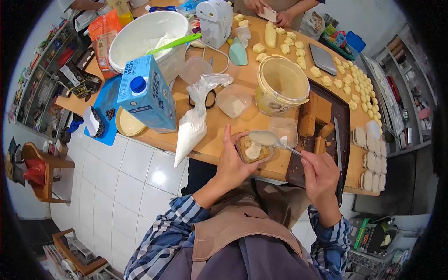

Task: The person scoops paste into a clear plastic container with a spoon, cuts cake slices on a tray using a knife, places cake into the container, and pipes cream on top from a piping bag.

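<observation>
On the near side of the big tub, the left hand is curled round a small clear cup holding cake topped with a pale dollop. The right hand has its fingers closed on a spoon, its bowl over the cup; the bowl seems coated in cream, though glare makes that hard to tell. Right of the tub lies a dark tray with cake blocks; left are a piping bag and, farther out, a blue carton. Beyond the tub, dough pieces lie near another person's hands.
</observation>
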A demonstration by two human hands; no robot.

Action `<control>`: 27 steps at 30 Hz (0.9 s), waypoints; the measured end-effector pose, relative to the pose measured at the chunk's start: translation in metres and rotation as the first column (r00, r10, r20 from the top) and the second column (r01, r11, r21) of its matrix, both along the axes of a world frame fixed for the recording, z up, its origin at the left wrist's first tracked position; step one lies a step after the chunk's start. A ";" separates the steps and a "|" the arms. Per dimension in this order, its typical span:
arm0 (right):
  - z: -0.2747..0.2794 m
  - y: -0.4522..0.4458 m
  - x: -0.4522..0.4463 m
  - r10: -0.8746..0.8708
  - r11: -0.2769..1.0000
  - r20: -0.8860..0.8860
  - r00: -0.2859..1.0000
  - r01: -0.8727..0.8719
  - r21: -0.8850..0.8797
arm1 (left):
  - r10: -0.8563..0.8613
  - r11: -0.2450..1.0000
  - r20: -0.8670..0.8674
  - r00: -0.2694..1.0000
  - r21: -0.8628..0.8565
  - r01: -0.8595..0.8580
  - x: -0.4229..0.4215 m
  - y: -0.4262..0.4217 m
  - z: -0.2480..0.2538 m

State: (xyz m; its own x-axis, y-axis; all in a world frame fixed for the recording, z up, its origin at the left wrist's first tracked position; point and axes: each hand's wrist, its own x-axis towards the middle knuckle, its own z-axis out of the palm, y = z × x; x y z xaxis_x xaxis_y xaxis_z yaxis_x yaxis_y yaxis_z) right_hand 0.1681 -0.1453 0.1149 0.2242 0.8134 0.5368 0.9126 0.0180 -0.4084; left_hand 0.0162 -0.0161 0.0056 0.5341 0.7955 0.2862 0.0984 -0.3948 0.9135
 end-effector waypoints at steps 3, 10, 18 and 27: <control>0.005 -0.005 -0.006 -0.006 1.000 0.136 0.991 0.007 -0.009 | -0.013 0.995 0.058 0.998 -0.100 0.019 -0.002 0.001 0.001; 0.009 -0.011 -0.009 0.038 0.996 0.281 0.959 -0.060 0.069 | -0.089 0.941 0.272 0.958 -0.293 0.170 -0.004 0.002 -0.001; 0.007 -0.015 -0.007 0.052 0.986 0.279 0.959 -0.094 0.140 | -0.127 0.959 0.319 0.939 -0.203 0.199 -0.005 -0.002 0.007; 0.006 -0.019 -0.009 0.039 0.989 0.303 0.952 -0.079 0.123 | -0.179 0.881 0.363 0.914 -0.354 0.313 -0.008 -0.009 0.013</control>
